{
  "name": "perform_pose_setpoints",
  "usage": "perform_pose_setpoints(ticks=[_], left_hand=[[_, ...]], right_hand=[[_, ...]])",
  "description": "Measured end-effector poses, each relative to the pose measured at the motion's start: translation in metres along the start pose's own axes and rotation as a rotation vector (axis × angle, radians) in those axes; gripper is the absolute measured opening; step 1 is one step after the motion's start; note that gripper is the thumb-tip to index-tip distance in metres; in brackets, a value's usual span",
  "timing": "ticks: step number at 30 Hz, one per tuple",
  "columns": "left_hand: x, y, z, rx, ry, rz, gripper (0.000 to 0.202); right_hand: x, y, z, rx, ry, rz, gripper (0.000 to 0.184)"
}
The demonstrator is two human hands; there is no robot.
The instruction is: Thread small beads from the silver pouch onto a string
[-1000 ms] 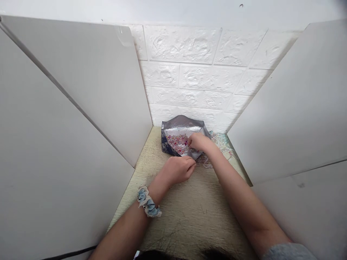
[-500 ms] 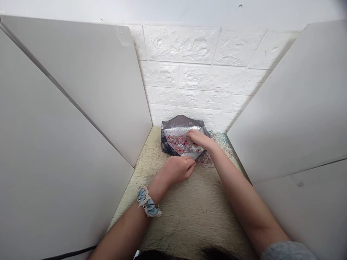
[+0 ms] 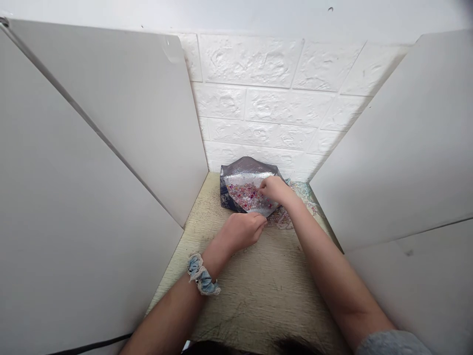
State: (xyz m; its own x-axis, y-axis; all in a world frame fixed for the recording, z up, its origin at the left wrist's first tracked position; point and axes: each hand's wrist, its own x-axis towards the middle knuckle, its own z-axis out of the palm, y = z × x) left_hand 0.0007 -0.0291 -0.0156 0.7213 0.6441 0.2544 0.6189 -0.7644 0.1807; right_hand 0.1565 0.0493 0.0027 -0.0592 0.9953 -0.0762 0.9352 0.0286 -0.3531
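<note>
A silver-lined bag (image 3: 248, 167) with a dark blue outside lies wide-mouthed against the wall, a pile of small pink, red and clear beads (image 3: 244, 195) inside it. My right hand (image 3: 276, 189) reaches in from the right, fingertips pinched together at the beads. Whatever is between those fingertips is too small to make out. Just in front of the bag's near corner, my left hand (image 3: 244, 230) is closed, knuckles up. Its fingertips are partly hidden, and what they grip does not show. A pale blue and cream scrunchie (image 3: 202, 277) circles the left wrist.
Beaded strands or loose beads (image 3: 284, 218) lie right of the bag, with a pale teal heap (image 3: 300, 187) behind them. The worn wooden tabletop (image 3: 266, 291) is boxed in by a white panel (image 3: 148, 113) left, another panel (image 3: 399, 148) right, and a brick-patterned wall (image 3: 258, 103).
My right hand's fingers, stretched out over the beads before, have drawn together into a pinch and lowered slightly. My left hand and the bag stay in place.
</note>
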Motion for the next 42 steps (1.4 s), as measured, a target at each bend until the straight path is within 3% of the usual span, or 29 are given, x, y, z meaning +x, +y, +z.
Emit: perform_pose_setpoints(ticks=[3, 8, 18, 20, 24, 27, 30, 33, 36, 38, 40, 42], left_hand=[[0.0, 0.0, 0.0, 0.011, -0.005, 0.005, 0.028], [0.0, 0.0, -0.001, 0.019, 0.007, 0.011, 0.027], [0.0, 0.0, 0.0, -0.011, 0.025, 0.016, 0.029], [0.0, -0.001, 0.0, -0.018, 0.02, 0.015, 0.029], [0.001, -0.001, 0.0, -0.006, 0.002, 0.008, 0.03], [0.001, 0.0, -0.001, 0.017, -0.01, 0.008, 0.03], [0.001, 0.0, -0.002, 0.027, -0.013, 0.004, 0.029], [0.001, 0.001, -0.003, 0.017, -0.018, 0.009, 0.029], [0.001, 0.0, -0.002, 0.001, -0.019, 0.015, 0.029], [0.001, 0.0, -0.002, 0.001, -0.011, 0.017, 0.029], [0.0, 0.0, -0.001, 0.01, 0.0, 0.023, 0.029], [0.0, 0.0, 0.0, 0.023, 0.012, 0.028, 0.029]], right_hand=[[-0.001, 0.001, 0.002, -0.166, -0.123, -0.011, 0.016], [0.0, 0.0, 0.006, -0.297, -0.211, -0.032, 0.025], [0.003, 0.002, 0.011, -0.21, -0.169, -0.038, 0.017], [0.005, -0.001, 0.008, -0.048, -0.125, -0.042, 0.012], [0.004, -0.01, -0.005, 0.889, -0.007, 0.064, 0.011], [0.0, -0.015, -0.014, 1.317, -0.052, 0.061, 0.01], [-0.002, -0.015, -0.018, 1.543, -0.137, 0.071, 0.016], [0.0, -0.011, -0.015, 1.325, -0.098, 0.096, 0.024], [0.001, -0.006, -0.009, 0.725, 0.035, 0.077, 0.026], [0.0, -0.004, -0.004, 0.312, 0.074, 0.059, 0.019], [-0.001, -0.004, 0.001, 0.03, 0.034, 0.057, 0.01], [-0.003, -0.005, 0.004, -0.129, -0.039, 0.054, 0.017]])
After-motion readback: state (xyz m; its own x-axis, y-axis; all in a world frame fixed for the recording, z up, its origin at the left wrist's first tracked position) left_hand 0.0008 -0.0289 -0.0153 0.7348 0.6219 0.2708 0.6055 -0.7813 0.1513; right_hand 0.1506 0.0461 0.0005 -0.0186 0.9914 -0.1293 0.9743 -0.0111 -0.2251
